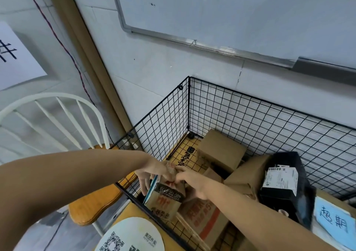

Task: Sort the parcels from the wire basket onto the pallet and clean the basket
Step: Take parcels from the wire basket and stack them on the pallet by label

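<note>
A black wire basket [231,116] stands against the wall and holds several cardboard parcels. Both my hands meet at its near left corner on a brown paper bag parcel [163,202] with black and red print. My left hand [148,175] holds the bag's top edge from the left, fingers pointing down beside a blue-edged flat item. My right hand [189,181] grips the crumpled top of the bag from the right. Deeper in the basket lie a plain cardboard box [221,150], a red-printed box [202,218] and a black parcel [285,183] with a white label.
A white-backed wooden chair [90,198] stands left of the basket. A round white sign with a QR code [131,235] lies at the bottom. A whiteboard [231,10] hangs on the wall behind. A blue handwritten label [335,222] sits at the right.
</note>
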